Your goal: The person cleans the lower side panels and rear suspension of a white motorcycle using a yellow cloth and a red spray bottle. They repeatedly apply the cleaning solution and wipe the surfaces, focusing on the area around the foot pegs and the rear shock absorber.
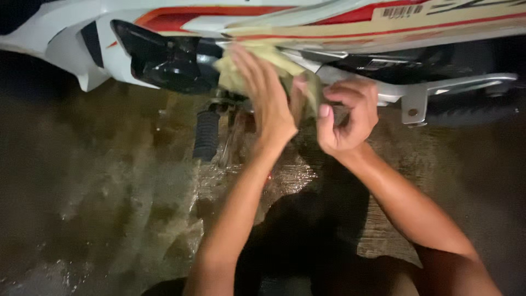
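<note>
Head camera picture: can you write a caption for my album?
Both hands, left hand and right hand, press a yellowish cloth against a white-and-red motorbike above wet ground.

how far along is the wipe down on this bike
Already wet: the ground under the motorcycle shines with water, so rinsing looks done. In hand: the left hand presses a yellowish cloth against the underside, the right hand pinching its other end. Left, as far as I can tell: the footpeg and the dark parts around it.
</note>
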